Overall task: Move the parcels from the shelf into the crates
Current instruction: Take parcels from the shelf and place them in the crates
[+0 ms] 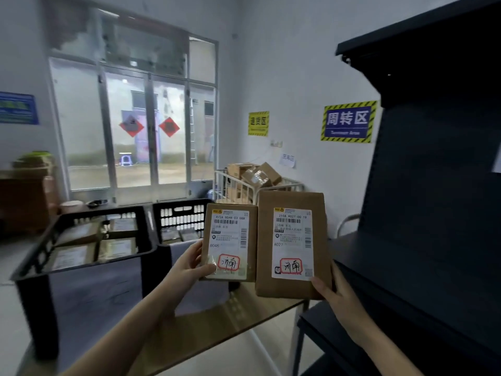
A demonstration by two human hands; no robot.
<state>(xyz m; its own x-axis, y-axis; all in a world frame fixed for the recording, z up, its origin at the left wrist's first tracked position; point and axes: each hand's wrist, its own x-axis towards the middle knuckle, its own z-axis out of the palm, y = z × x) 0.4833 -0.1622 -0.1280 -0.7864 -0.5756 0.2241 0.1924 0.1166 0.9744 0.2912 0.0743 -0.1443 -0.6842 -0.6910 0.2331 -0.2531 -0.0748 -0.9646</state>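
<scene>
1. Two flat, rectangular brown cardboard parcels were held upright side by side, their white printed labels facing the camera, each with a red-framed handwritten mark.
2. The left hand (191, 263) was clamped on the smaller parcel (230, 241) at its 7 o'clock corner, thumb across the label.
3. The right hand (334, 290) was closed on the larger parcel (292, 242) at its 5 o'clock corner, thumb on the front.
4. Both forearms reached up from 6 o'clock, bare.
5. Two black slotted plastic crates (81, 240) stood on the surface (206, 329) at 9 o'clock, parcels lying inside.
6. A dark metal shelf (433, 185) stood at 3 o'clock.
</scene>
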